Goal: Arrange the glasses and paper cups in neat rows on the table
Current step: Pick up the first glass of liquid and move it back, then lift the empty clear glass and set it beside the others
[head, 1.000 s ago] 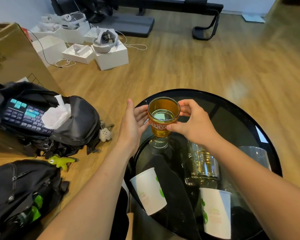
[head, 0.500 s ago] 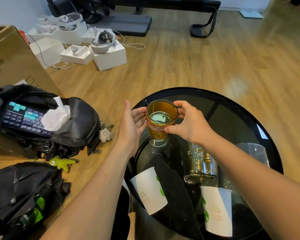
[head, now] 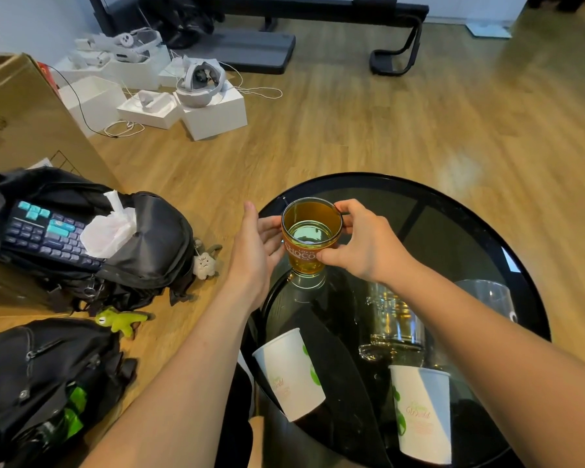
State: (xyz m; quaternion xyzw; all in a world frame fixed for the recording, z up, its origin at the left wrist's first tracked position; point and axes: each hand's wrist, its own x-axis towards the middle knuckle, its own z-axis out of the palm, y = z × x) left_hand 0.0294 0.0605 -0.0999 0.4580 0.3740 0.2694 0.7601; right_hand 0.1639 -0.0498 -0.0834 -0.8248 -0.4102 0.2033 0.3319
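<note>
Black table | right fingers grip amber glass | left fingers straight, tips hidden

A wood-plank floor filled the room, with a pale sheen of light toward its right side. A round black table stood at the near right. Along the far edge, below a pale wall, ran a black furniture frame. White boxes sat at the far left. A cardboard box and two black backpacks lay along the left edge.
</note>
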